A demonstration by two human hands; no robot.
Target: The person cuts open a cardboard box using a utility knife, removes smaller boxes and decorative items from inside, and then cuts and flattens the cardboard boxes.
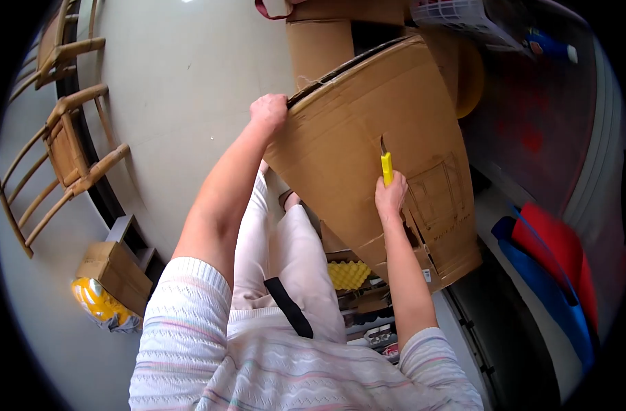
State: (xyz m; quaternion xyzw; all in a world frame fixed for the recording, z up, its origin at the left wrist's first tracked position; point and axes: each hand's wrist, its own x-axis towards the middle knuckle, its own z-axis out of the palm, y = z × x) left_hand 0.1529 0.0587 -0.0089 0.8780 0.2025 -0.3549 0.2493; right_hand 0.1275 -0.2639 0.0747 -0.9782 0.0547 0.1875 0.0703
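A large brown cardboard box [347, 144] stands tilted in front of me, a line drawing printed on its lower right part. My left hand [269, 111] is closed around the upper left edge of the cardboard. In my right hand [391, 194] I grip a yellow box cutter [386, 166] by its handle. Its blade is out and points up and away from me, with the tip at a short dark slit in the cardboard. Whether the blade goes through the sheet I cannot tell.
Bamboo chairs [70, 147] stand along the left wall. A small carton [114, 267] and a yellow-orange package [97, 301] lie below them. Yellow egg-crate foam [348, 274] and shoes [380, 335] show under the cardboard. At right are red and blue sheets [546, 274]; a white basket [464, 20] stands at the top.
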